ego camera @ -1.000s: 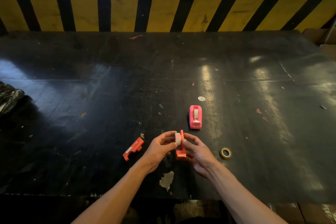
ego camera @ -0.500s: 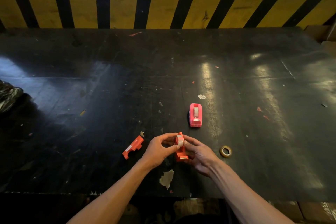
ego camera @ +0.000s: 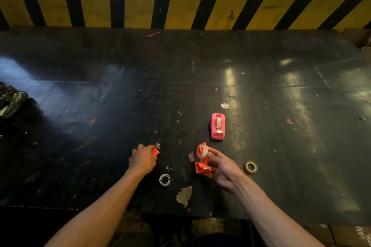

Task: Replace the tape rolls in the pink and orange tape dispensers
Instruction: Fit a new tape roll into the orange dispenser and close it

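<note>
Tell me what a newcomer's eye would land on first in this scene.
First, the bright orange tape dispenser held up in the right hand near the table's front edge, a clear tape roll seated at its top. Just beyond it stands the pink tape dispenser, alone on the dark tabletop. Behind everything runs the yellow and black striped barrier, and the left hand closes over a small orange part.

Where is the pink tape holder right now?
The pink tape dispenser stands alone on the black table, right of centre, just beyond the right hand.
</note>
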The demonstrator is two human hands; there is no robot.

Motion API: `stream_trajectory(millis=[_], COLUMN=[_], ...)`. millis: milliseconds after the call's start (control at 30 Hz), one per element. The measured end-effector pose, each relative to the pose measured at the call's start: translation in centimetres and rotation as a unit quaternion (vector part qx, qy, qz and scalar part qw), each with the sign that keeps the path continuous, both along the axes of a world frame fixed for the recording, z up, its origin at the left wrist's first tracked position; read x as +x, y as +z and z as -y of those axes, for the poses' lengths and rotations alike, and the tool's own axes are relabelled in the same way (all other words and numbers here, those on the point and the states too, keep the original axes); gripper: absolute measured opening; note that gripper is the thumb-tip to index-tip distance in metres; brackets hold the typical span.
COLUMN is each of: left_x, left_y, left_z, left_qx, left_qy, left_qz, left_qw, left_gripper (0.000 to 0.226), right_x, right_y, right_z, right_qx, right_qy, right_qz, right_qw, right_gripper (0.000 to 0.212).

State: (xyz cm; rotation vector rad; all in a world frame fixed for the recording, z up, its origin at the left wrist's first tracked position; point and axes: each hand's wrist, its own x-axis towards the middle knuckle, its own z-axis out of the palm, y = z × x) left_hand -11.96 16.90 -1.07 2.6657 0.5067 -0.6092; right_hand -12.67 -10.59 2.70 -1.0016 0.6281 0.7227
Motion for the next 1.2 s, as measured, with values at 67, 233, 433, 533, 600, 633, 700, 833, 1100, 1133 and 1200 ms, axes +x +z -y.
stream_trajectory(millis=[67,233,433,533,600,633,700,833,1100,1133,1200], left_x=[0.1,0.4,-0.8,-1.2,-1.2,-1.1,-1.1,-1.0,-1.2,-1.2,-1.3], left_y=[-0.1,1.1,5.3,5.6,5.6,5.6,5.5,5.8,6.8,6.8,6.9], left_z=[-0.1,1.0,6.2,7.8,8.0,8.1,8.2,8.6,8.8,8.9,9.1], left_qx=[-0.005,-0.207,-0.593,-0.615,-0.619,-0.619,-0.618,-0.606,-0.576,-0.572,-0.566], left_qy=[0.006,0.141,0.286,0.278,0.283,0.287,0.293,0.301,0.288,0.286,0.292], left_qz=[0.007,-0.021,-0.049,-0.06,-0.058,-0.056,-0.051,-0.049,-0.04,-0.042,-0.045], left_qw=[1.0,0.968,0.751,0.735,0.73,0.729,0.728,0.735,0.764,0.767,0.77], left_gripper=[0.058,0.054,0.025,0.029,0.031,0.032,0.031,0.03,0.029,0.03,0.031], right_x=[0.0,0.0,0.1,-0.1,-0.1,-0.2,-0.3,-0.6,-1.0,-1.1,-1.1], right_y=[-0.1,-0.1,0.3,0.8,1.0,1.1,1.2,1.3,1.6,1.6,1.5], right_z=[-0.1,-0.1,-0.8,-1.0,-0.9,-0.9,-0.8,-0.7,-0.6,-0.6,-0.7], right_qx=[-0.005,-0.008,0.017,0.025,0.022,0.023,0.027,0.033,0.037,0.039,0.039], right_qy=[0.003,0.001,-0.011,0.005,0.009,0.011,0.018,0.018,0.031,0.032,0.031], right_qz=[-0.002,0.004,0.055,0.088,0.098,0.101,0.105,0.109,0.115,0.115,0.114], right_qw=[1.0,1.0,0.998,0.996,0.995,0.995,0.994,0.993,0.992,0.992,0.992], right_gripper=[0.03,0.033,0.036,0.038,0.039,0.04,0.041,0.047,0.038,0.037,0.037])
